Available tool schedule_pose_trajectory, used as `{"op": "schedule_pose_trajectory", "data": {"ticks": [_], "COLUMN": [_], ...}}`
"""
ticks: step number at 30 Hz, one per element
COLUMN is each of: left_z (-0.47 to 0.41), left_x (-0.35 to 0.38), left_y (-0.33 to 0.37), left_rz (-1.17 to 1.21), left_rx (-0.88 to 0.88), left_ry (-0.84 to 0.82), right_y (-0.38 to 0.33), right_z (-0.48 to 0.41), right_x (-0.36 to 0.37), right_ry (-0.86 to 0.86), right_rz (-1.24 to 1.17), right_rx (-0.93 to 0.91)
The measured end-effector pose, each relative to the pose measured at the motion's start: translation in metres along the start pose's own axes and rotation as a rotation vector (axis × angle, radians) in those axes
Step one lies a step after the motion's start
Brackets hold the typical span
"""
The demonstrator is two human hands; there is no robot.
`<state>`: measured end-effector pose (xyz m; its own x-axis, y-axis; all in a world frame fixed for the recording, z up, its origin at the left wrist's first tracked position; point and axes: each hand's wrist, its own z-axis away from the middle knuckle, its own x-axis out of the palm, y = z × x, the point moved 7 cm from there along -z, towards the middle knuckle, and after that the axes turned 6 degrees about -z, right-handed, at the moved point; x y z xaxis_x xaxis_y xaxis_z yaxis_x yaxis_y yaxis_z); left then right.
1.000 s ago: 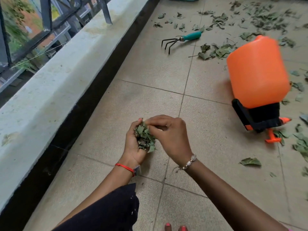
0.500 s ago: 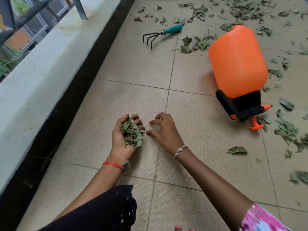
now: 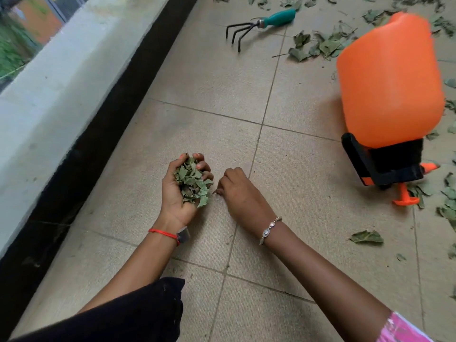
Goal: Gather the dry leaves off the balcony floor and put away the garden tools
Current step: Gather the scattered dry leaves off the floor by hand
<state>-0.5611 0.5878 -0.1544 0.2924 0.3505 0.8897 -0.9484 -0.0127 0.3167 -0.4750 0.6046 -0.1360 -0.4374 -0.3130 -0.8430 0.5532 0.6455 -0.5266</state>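
Observation:
My left hand [image 3: 179,193] is turned palm up over the tiled floor and its curled fingers hold a bunch of dry green leaves [image 3: 193,182]. Just to its right, my right hand [image 3: 240,193] is down at the floor with its fingertips curled onto a tiny leaf scrap [image 3: 217,192]. A hand rake [image 3: 261,24] with a teal handle and black tines lies at the top centre. An orange pressure sprayer [image 3: 389,85] lies tipped on its side at the right, black pump head and orange nozzle toward me. More dry leaves [image 3: 318,46] lie scattered at the top right.
A low white parapet wall [image 3: 61,90] with a black base strip runs along the left. One leaf [image 3: 367,236] lies alone at the lower right, and others [image 3: 447,208] crowd the right edge. Beige tiles [image 3: 214,77] lie bare between my hands and the rake.
My right hand left the bunch in my left hand and dropped to the floor beside it, fingers closing onto a scrap. The view tilted down and closer.

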Motion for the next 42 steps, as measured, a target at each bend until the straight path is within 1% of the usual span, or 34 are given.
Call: {"op": "schedule_pose_trajectory", "data": {"ticks": [1, 3, 4, 7, 8, 10, 12, 14, 15, 16, 18, 19, 20, 21, 22, 23, 24, 25, 26, 29, 32, 34, 37, 38, 40, 42], "left_z": [-0.002, -0.007, -0.008, -0.012, -0.013, -0.014, -0.012, -0.011, -0.009, -0.008, -0.004, -0.002, -0.001, 0.001, 0.002, 0.002, 0.002, 0.001, 0.000, -0.001, -0.005, -0.007, -0.006, -0.005, -0.003, -0.003], "left_x": [0.002, 0.007, 0.009, 0.017, 0.020, 0.032, 0.047, 0.058, 0.066, 0.074, 0.088, 0.091, 0.094, 0.096, 0.096, 0.096, 0.094, 0.094, 0.094, 0.091, 0.086, 0.084, 0.085, 0.086, 0.089, 0.093], "left_y": [-0.002, -0.009, -0.014, -0.037, -0.046, -0.065, -0.090, -0.115, -0.131, -0.145, -0.168, -0.176, -0.184, -0.190, -0.196, -0.199, -0.201, -0.204, -0.207, -0.210, -0.217, -0.221, -0.229, -0.231, -0.235, -0.240], "left_rz": [0.006, 0.004, 0.007, -0.013, -0.024, -0.039, -0.087, -0.129, -0.118, -0.090, -0.071, -0.088, -0.111, -0.128, -0.147, -0.172, -0.196, -0.220, -0.237, -0.264, -0.240, -0.199, -0.220, -0.232, -0.288, -0.320], "left_rx": [-0.003, -0.028, -0.047, -0.124, -0.143, -0.179, -0.213, -0.245, -0.287, -0.332, -0.421, -0.450, -0.479, -0.500, -0.516, -0.517, -0.515, -0.519, -0.525, -0.532, -0.562, -0.580, -0.602, -0.603, -0.602, -0.615], "left_ry": [0.000, -0.006, -0.010, -0.031, -0.033, -0.050, -0.026, 0.012, -0.001, -0.038, -0.135, -0.157, -0.166, -0.161, -0.143, -0.114, -0.090, -0.078, -0.073, -0.055, -0.074, -0.118, -0.123, -0.108, -0.078, -0.079], "right_y": [0.002, 0.018, 0.028, 0.056, 0.056, 0.045, 0.039, 0.038, 0.045, 0.055, 0.080, 0.091, 0.104, 0.114, 0.123, 0.129, 0.130, 0.132, 0.133, 0.138, 0.146, 0.156, 0.181, 0.189, 0.202, 0.215], "right_z": [0.000, 0.004, 0.007, 0.024, 0.030, 0.040, 0.052, 0.066, 0.077, 0.091, 0.128, 0.145, 0.163, 0.176, 0.185, 0.190, 0.193, 0.195, 0.196, 0.199, 0.209, 0.216, 0.231, 0.233, 0.229, 0.219], "right_x": [0.000, -0.005, -0.016, -0.055, -0.069, -0.096, -0.111, -0.118, -0.124, -0.131, -0.142, -0.142, -0.138, -0.131, -0.120, -0.108, -0.096, -0.089, -0.086, -0.094, -0.113, -0.130, -0.154, -0.160, -0.171, -0.179], "right_ry": [0.020, 0.043, 0.089, 0.286, 0.349, 0.440, 0.468, 0.481, 0.531, 0.615, 0.812, 0.869, 0.876, 0.824, 0.720, 0.595, 0.487, 0.425, 0.405, 0.485, 0.676, 0.848, 1.150, 1.196, 1.176, 1.069], "right_rz": [0.034, -0.036, -0.093, -0.385, -0.472, -0.536, -0.509, -0.423, -0.402, -0.401, -0.391, -0.355, -0.292, -0.223, -0.147, -0.070, -0.004, 0.030, 0.032, -0.077, -0.167, -0.275, -0.421, -0.424, -0.370, -0.290], "right_rx": [-0.006, 0.055, 0.110, 0.358, 0.403, 0.398, 0.368, 0.332, 0.340, 0.378, 0.500, 0.554, 0.613, 0.666, 0.711, 0.718, 0.686, 0.645, 0.614, 0.550, 0.555, 0.632, 0.791, 0.839, 0.886, 0.866]}}
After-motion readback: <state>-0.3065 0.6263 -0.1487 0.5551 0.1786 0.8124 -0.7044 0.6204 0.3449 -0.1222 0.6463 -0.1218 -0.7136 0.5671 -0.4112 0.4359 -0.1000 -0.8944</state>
